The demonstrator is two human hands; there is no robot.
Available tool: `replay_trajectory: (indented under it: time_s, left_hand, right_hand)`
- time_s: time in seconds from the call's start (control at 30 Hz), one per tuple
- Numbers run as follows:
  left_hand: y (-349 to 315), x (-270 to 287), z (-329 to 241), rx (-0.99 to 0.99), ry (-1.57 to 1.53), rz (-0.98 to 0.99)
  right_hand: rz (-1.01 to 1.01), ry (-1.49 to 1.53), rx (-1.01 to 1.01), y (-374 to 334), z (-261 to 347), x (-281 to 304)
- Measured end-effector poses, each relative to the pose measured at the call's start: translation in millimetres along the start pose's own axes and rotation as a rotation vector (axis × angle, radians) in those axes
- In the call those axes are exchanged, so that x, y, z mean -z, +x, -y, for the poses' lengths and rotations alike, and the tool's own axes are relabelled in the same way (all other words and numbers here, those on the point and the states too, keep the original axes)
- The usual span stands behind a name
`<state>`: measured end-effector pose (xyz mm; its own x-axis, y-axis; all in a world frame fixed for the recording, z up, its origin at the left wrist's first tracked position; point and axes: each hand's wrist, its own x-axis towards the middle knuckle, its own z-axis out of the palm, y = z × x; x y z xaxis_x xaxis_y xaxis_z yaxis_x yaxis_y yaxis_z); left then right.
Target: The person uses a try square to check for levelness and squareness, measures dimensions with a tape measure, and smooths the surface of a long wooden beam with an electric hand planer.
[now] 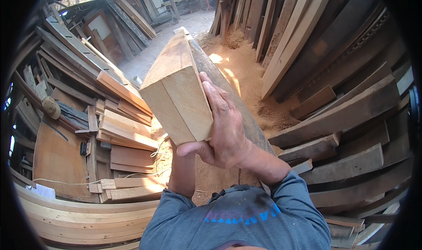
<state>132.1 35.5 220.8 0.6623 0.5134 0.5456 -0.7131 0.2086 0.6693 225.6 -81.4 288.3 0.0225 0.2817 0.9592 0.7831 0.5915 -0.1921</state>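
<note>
1. Timber, squared and pale, occupies the centre of the view, its end face turned toward me and its length running away, slightly tapered to the eye. A thin dark line crosses the end face from upper to lower edge; whether it is a joint between two pieces, I cannot tell.

2. My right grip holds the timber at its lower right corner: fingers extended along the right side, thumb set apart from them and lying across the lower edge.

3. My left forearm rises to the timber's lower left corner. The left grip is hidden behind the wood, so I cannot tell how it stands.

4. A long, grey-brown board shows to the right of the timber, running in nearly the same direction.

5. Sawdust covers the floor beyond, patched with sunlight near the board.

6. Short pale boards lie stacked to my left, near a brown panel and a thin, pale cord.

7. Dark planks are piled to my right.

8. My grey shirt fills the lower edge.
</note>
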Motion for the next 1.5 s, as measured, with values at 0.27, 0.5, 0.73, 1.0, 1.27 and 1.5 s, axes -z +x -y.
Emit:
replay_trajectory:
  time_s: [0.27,0.5,0.73,1.0,1.27,1.5]
  left_hand:
    - [-22.8,12.8,11.7,0.112,-0.153,-0.085]
    - [-35.6,20.2,29.1,0.184,-0.308,-0.156]
    - [-7.4,-28.7,18.2,-0.062,-0.065,-0.141]
    - [-3.7,-32.0,40.7,-0.064,-0.275,-0.035]
    - [8.5,-36.5,36.4,-0.029,-0.385,0.03]
    - [7.2,-42.7,32.8,-0.06,-0.331,-0.068]
  right_hand:
    - [-0.014,0.033,0.043,2.9,-6.3,-3.8]
    - [0.051,0.031,-0.009,-2.2,-2.5,7.8]
    - [0.104,-0.027,-0.097,-25.1,-3.9,18.0]
    - [0.023,-0.216,-0.154,-29.3,-3.0,27.3]
    - [-0.039,-0.285,-0.205,-22.6,-5.7,31.3]
    - [-0.028,-0.27,-0.205,-19.2,-3.4,27.6]
